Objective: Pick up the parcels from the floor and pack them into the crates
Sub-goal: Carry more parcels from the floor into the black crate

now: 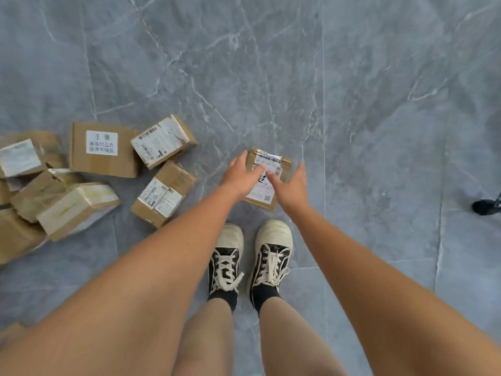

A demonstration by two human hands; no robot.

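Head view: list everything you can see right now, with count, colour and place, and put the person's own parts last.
parcel under the hands: one, brown cardboard with a white label, on the floor just ahead of the shoes.
heap of parcels: at least eight, brown cardboard, most with white labels, at the left, running off the edge.
cardboard corner: one, brown, bottom left edge; too little shows to identify it.
dark object: one, black, far right edge, cut off; cannot identify.
floor: grey marble-look tiles with white veins.
crates: none in view.
shoes: two, cream and black, white laces, centre.
left hand: open, on the parcel's left side.
right hand: open, at its right side.
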